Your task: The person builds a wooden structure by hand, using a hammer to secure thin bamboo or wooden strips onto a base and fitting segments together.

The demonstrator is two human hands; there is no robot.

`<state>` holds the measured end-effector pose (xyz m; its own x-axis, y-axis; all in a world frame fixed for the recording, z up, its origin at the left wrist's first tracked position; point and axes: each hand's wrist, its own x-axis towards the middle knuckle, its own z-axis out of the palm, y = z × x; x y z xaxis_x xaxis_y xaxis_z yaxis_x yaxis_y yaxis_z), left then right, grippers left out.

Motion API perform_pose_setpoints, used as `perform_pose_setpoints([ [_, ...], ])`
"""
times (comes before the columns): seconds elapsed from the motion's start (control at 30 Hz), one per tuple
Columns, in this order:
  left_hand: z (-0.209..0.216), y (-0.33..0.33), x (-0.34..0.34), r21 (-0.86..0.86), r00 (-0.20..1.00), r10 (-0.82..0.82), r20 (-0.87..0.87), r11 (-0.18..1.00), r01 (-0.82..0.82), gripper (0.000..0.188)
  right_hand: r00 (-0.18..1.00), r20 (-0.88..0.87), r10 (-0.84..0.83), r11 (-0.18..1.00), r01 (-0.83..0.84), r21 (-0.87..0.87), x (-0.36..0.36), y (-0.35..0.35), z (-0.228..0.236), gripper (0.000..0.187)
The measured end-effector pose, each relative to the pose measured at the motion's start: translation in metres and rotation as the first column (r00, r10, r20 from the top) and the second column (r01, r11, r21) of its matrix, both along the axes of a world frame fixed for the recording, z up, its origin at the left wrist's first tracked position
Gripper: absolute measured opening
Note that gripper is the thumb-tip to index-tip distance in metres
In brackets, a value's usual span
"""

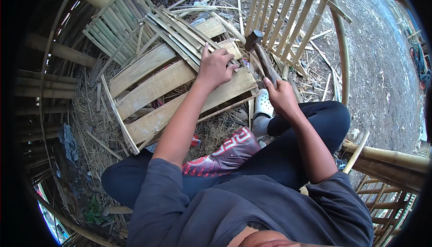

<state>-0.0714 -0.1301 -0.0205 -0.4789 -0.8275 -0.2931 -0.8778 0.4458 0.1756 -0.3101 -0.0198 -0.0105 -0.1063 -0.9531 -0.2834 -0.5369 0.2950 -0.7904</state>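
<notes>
My right hand (283,97) is wrapped round the wooden handle of a hammer (266,62). The dark metal head is raised at the far end, beyond the right edge of the slatted wooden platform (155,82). Over several thin bamboo strips (180,35) on that platform lies my left hand (215,68), near the strips' right ends. Its thumb and forefinger come together in a pinch, while the outer finger points away from me. Whatever sits between the pinching fingertips is too small or hidden to make out.
A slatted bamboo panel (119,24) leans at the far left, another bamboo rack (288,15) stands at the far right. Loose bamboo offcuts and straw litter the ground. A printed cloth (225,154) lies between my legs; a white clog (263,103) is by the platform.
</notes>
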Motion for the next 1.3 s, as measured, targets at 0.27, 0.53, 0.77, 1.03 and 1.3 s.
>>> perform_pose_setpoints([
  [0.27, 0.0, 0.033, 0.019, -0.135, 0.995, -0.005, -0.098, 0.991, -0.008, 0.109, 0.994, 0.101, -0.043, 0.994, 0.033, 0.101, -0.001, 0.0, 0.008, 0.05],
  [0.53, 0.017, 0.037, 0.005, -0.053, 0.999, 0.044, -0.007, 0.998, -0.044, 0.105, 0.997, 0.067, -0.031, 0.994, 0.024, 0.106, -0.003, 0.001, 0.01, 0.053],
  [0.77, 0.019, 0.035, -0.01, -0.091, 0.992, 0.065, 0.111, 0.994, -0.055, 0.09, 0.995, 0.093, -0.021, 0.991, 0.009, 0.134, -0.007, 0.001, 0.009, 0.053],
  [1.03, 0.01, 0.029, -0.014, -0.12, 0.987, 0.045, 0.156, 0.992, -0.026, 0.08, 0.988, 0.143, -0.057, 0.987, 0.034, 0.159, -0.009, 0.005, 0.015, 0.051],
  [1.3, -0.001, 0.042, -0.035, -0.254, 0.983, 0.108, 0.147, 0.965, -0.068, 0.063, 0.989, 0.132, -0.063, 0.987, 0.042, 0.155, -0.014, 0.008, 0.016, 0.05],
])
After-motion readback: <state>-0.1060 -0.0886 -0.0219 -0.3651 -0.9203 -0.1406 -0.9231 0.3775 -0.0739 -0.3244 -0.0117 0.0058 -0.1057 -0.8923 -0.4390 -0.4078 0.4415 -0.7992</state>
